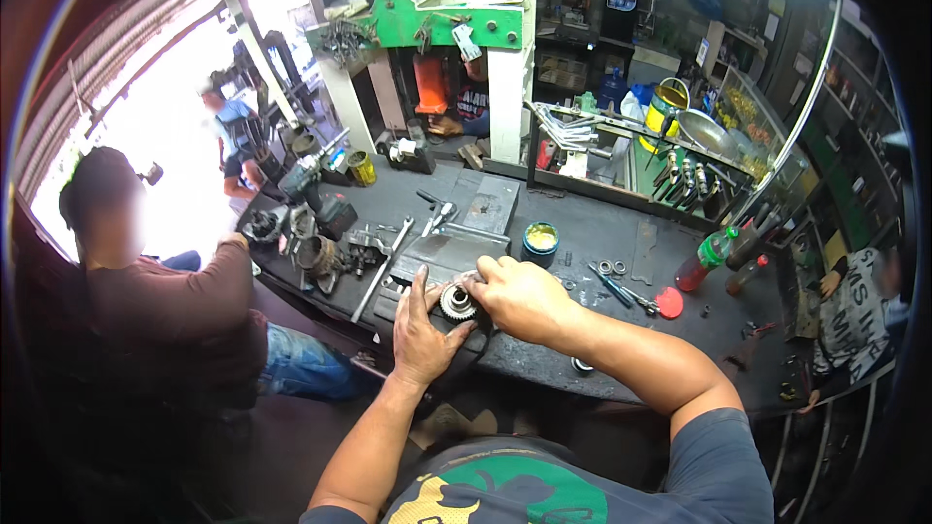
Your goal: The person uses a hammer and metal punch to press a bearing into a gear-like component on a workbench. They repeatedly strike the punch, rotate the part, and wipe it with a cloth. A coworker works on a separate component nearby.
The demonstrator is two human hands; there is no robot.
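Note:
A toothed metal gear (456,304) with a raised hub sits near the front edge of the workbench, beside the grey metal vise (454,254). My left hand (421,335) wraps its near side, thumb below and fingers stretched along the left. From the right, my right hand (521,299) reaches to the gear's upper edge with its fingers curled together. Whatever those fingertips pinch is hidden under them. Just beyond my right hand stands an open tub of yellow grease (541,238).
Left on the bench (602,349) lie a long wrench (382,272), greasy metal parts (318,257) and a power drill (303,175). Right are pliers (621,293), a red lid (669,302) and a green-capped bottle (707,259). A green-topped press (447,24) stands behind; a person (165,301) sits left.

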